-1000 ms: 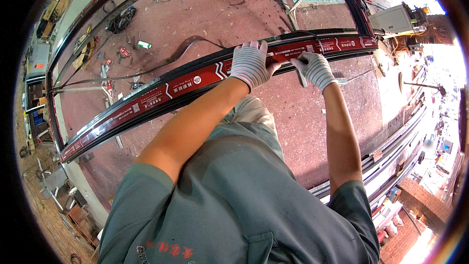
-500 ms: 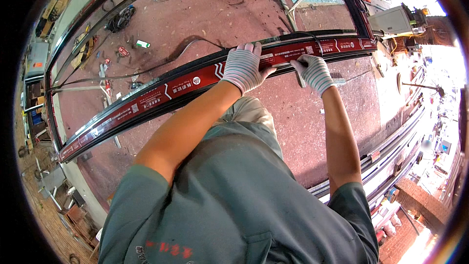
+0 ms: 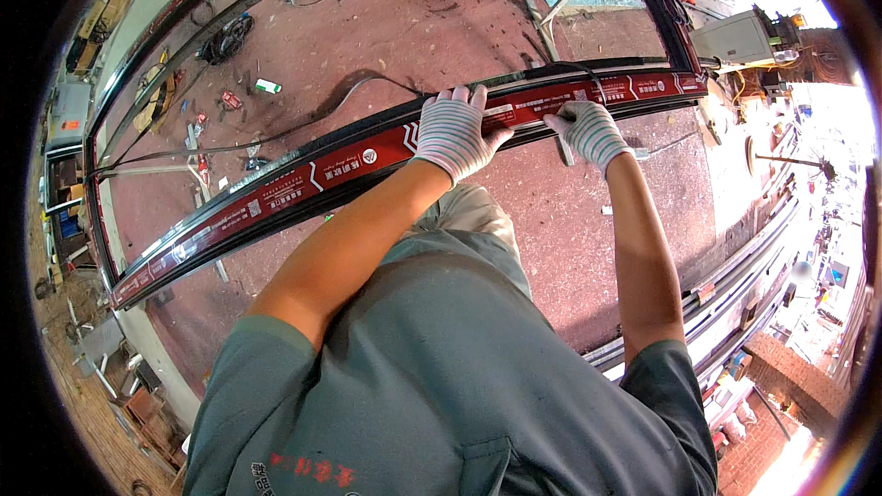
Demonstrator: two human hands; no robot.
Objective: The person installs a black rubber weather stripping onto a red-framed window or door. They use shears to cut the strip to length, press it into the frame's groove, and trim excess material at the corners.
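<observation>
Striped-gloved left hand [image 3: 455, 136] spread on long red-and-black frame bar [image 3: 342, 166]; striped-gloved right hand [image 3: 591, 132] curled against it; its grip I can't tell

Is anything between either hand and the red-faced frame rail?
Apart from the striped gloves, nothing visible at the left hand, which lies across the red-faced frame rail. By the right hand, at the rail's lower edge, a thin black strip crosses the rail; whether it runs underneath that hand is hidden.

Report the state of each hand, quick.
Left hand: open, laid over the red-and-black frame, thumb spread apart.
Right hand: curled at the same frame; whether it grips anything cannot be told.
</observation>
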